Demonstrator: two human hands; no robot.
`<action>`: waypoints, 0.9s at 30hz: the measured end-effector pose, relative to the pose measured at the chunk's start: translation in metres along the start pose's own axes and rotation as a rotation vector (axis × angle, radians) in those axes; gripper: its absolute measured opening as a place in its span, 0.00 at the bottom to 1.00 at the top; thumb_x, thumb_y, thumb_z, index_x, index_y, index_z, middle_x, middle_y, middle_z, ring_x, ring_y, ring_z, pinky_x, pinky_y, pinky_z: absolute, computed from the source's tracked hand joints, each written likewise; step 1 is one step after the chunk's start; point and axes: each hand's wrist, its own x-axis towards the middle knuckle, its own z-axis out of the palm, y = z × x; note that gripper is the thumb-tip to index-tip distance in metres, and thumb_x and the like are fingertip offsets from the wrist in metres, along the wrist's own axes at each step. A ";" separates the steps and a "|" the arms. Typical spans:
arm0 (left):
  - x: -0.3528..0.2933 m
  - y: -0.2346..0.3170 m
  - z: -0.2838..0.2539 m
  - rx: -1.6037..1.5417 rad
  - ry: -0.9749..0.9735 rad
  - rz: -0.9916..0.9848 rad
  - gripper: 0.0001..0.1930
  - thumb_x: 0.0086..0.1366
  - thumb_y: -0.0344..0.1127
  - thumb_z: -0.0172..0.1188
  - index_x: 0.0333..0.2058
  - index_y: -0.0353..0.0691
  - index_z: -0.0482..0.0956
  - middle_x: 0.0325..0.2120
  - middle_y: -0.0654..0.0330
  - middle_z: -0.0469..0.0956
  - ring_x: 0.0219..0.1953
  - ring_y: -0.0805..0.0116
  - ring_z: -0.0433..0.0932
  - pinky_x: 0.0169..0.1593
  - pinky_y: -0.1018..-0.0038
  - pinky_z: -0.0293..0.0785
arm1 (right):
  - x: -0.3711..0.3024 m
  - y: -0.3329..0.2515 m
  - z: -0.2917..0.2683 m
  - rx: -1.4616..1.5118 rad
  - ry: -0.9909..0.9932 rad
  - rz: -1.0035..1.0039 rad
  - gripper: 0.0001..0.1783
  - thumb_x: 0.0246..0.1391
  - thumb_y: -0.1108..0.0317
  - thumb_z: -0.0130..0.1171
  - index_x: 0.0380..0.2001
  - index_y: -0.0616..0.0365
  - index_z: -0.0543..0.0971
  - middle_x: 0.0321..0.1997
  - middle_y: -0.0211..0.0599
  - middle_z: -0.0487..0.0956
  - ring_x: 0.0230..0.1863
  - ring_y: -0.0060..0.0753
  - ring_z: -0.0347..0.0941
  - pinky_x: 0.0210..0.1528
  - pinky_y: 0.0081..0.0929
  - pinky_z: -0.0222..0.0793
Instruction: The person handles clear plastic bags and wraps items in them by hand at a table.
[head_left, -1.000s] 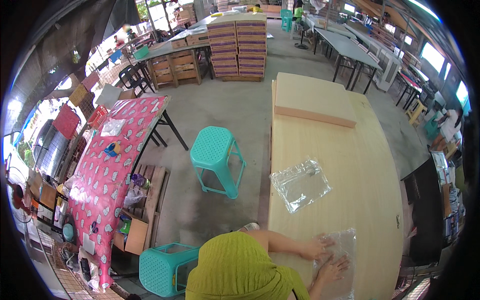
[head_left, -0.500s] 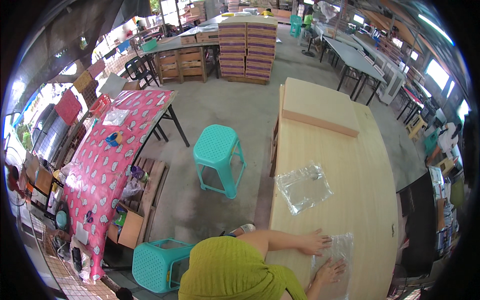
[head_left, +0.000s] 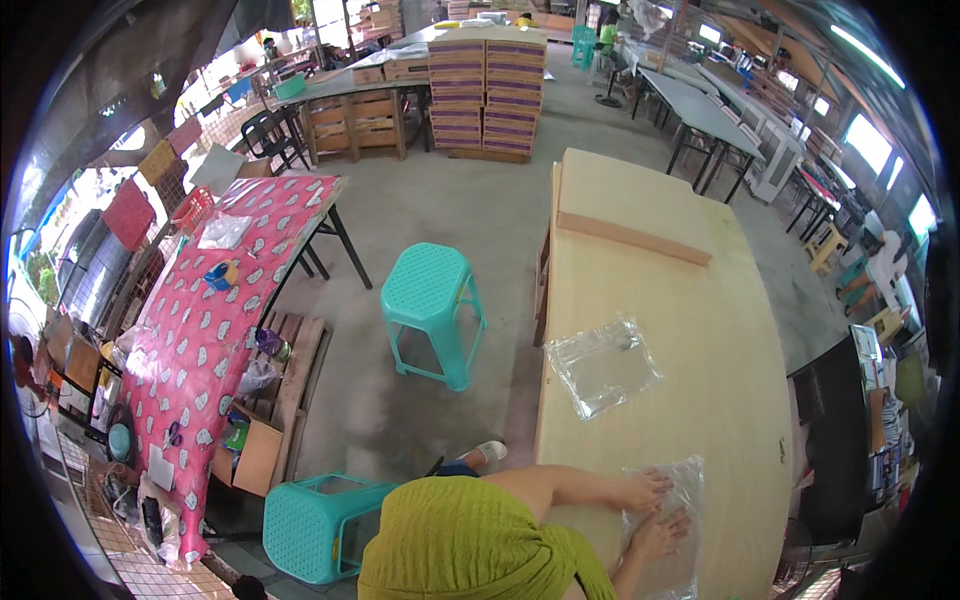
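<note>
A clear plastic bag point(head_left: 684, 487) lies flat on the pale wooden table point(head_left: 700, 350) at the lower right. My left hand point(head_left: 645, 490) rests on its upper left part, palm down with fingers stretched out. Just below it, my right hand point(head_left: 660, 533) lies flat on the same bag, fingers also extended. The hands nearly touch, and neither grips anything. Farther up the table is a second clear plastic bag point(head_left: 603, 367), apart from both hands.
A thick pale board point(head_left: 635, 205) lies at the table's far end. Left of the table stands a turquoise stool point(head_left: 428, 285), with another turquoise stool point(head_left: 305, 530) at the lower left. A pink-covered table point(head_left: 230, 300) runs along the left. Stacked boxes point(head_left: 485, 95) stand at the back.
My left hand has slid a little to the right over the bag, and the two hands are closer together. The view has shifted slightly.
</note>
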 end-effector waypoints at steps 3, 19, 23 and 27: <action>-0.020 -0.019 -0.003 0.024 0.048 0.029 0.34 0.64 0.51 0.49 0.65 0.42 0.56 0.67 0.45 0.48 0.70 0.52 0.44 0.70 0.54 0.38 | 0.000 -0.002 -0.005 0.025 -0.038 0.036 0.40 0.60 0.34 0.34 0.70 0.37 0.46 0.75 0.31 0.42 0.74 0.42 0.39 0.65 0.67 0.43; 0.000 -0.005 -0.002 0.041 -0.020 -0.116 0.33 0.66 0.49 0.45 0.66 0.43 0.54 0.67 0.49 0.49 0.70 0.54 0.45 0.69 0.48 0.35 | -0.002 -0.002 -0.002 0.061 -0.003 -0.004 0.38 0.61 0.34 0.32 0.70 0.35 0.47 0.75 0.30 0.43 0.74 0.43 0.40 0.66 0.65 0.42; -0.005 -0.011 -0.012 0.085 -0.019 -0.054 0.31 0.68 0.50 0.40 0.67 0.48 0.52 0.69 0.53 0.46 0.71 0.58 0.44 0.69 0.49 0.34 | 0.011 0.014 0.009 -0.007 0.033 0.005 0.39 0.60 0.35 0.34 0.70 0.37 0.48 0.75 0.33 0.46 0.73 0.46 0.44 0.63 0.66 0.46; -0.014 -0.013 -0.016 0.129 -0.029 -0.097 0.31 0.68 0.52 0.39 0.67 0.50 0.51 0.69 0.53 0.43 0.71 0.60 0.43 0.70 0.49 0.33 | 0.000 -0.009 -0.018 -0.019 -0.003 0.072 0.39 0.60 0.38 0.38 0.70 0.43 0.49 0.74 0.37 0.48 0.72 0.48 0.46 0.62 0.65 0.49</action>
